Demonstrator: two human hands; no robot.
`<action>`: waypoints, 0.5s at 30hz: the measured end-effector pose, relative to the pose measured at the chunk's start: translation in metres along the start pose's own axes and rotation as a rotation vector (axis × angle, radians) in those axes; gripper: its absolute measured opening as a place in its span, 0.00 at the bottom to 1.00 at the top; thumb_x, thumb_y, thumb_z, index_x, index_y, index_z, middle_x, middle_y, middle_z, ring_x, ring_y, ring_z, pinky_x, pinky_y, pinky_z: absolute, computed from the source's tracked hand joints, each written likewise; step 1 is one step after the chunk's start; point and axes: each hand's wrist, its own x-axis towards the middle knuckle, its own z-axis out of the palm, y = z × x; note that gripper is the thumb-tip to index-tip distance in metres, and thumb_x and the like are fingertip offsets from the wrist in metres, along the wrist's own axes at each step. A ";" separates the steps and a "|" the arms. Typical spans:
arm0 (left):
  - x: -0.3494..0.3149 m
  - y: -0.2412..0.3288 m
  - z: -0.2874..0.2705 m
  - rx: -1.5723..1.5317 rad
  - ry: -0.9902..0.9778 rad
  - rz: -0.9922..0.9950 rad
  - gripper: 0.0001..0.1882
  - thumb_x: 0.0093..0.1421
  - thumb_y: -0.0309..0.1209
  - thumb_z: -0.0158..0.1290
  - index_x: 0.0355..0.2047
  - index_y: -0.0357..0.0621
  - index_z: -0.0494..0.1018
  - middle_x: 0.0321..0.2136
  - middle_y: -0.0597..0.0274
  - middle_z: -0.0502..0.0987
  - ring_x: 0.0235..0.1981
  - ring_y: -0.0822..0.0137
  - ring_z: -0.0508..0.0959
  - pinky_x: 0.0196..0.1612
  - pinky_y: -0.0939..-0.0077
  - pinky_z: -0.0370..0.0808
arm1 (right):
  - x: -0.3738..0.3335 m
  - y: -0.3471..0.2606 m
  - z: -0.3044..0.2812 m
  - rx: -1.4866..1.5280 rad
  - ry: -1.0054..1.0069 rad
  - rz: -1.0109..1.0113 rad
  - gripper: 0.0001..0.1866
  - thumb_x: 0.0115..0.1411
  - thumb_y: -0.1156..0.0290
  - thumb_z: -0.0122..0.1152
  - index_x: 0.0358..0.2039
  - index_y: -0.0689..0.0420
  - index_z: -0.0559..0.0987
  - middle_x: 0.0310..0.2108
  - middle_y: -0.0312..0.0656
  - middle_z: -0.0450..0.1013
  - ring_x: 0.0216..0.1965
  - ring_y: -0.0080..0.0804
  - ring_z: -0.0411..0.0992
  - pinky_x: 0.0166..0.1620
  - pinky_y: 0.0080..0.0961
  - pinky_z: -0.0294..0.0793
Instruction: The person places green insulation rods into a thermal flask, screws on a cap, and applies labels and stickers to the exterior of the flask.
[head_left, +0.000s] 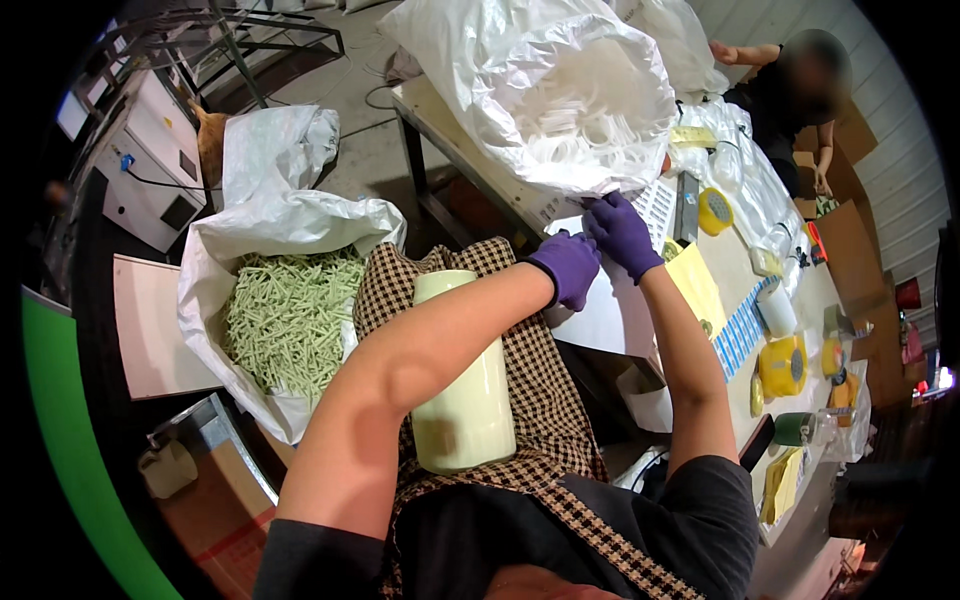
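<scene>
Both my hands wear purple gloves and are close together at the table's near edge, just below a large white sack (590,50) of clear-white plastic pieces (590,120). My left hand (570,270) is curled shut over a white sheet (612,315); what its fingers hold, if anything, is hidden. Slightly farther away, my right hand (622,235) is closed with its fingertips near the sack's lower rim; its grip cannot be made out. A pale yellow cylinder (465,420) lies on my checked apron (540,370), partly behind my left forearm.
An open white sack (205,280) of light green sticks (290,320) stands at my left. Along the table are tape rolls (783,367), yellow paper (695,285) and a blue patterned strip (745,328). Another person (780,105) is at the far right, beside cardboard (860,250).
</scene>
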 end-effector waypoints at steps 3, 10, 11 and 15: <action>-0.002 -0.002 0.001 -0.009 -0.002 -0.010 0.37 0.49 0.44 0.64 0.58 0.39 0.72 0.59 0.48 0.73 0.61 0.54 0.73 0.64 0.60 0.69 | -0.002 -0.011 -0.001 0.034 -0.006 0.046 0.11 0.62 0.60 0.63 0.41 0.51 0.84 0.37 0.47 0.74 0.39 0.49 0.76 0.41 0.41 0.77; -0.003 -0.001 0.003 0.001 -0.004 0.008 0.38 0.48 0.44 0.64 0.58 0.35 0.72 0.58 0.46 0.74 0.62 0.54 0.72 0.63 0.60 0.69 | -0.009 -0.018 0.000 -0.087 -0.001 -0.003 0.12 0.63 0.61 0.60 0.42 0.52 0.84 0.37 0.45 0.74 0.39 0.48 0.76 0.40 0.42 0.77; -0.003 -0.001 0.003 -0.004 0.000 0.009 0.39 0.49 0.44 0.64 0.58 0.36 0.72 0.59 0.46 0.73 0.62 0.54 0.72 0.64 0.60 0.69 | -0.006 -0.017 0.000 -0.101 -0.015 0.003 0.12 0.63 0.62 0.60 0.42 0.52 0.83 0.38 0.45 0.74 0.40 0.48 0.76 0.41 0.42 0.77; -0.004 -0.005 0.008 0.007 0.042 0.022 0.40 0.49 0.45 0.63 0.59 0.35 0.71 0.60 0.47 0.72 0.63 0.53 0.71 0.64 0.59 0.68 | -0.003 -0.012 0.009 -0.124 0.011 -0.031 0.12 0.62 0.64 0.59 0.44 0.52 0.83 0.38 0.48 0.73 0.43 0.48 0.74 0.44 0.43 0.77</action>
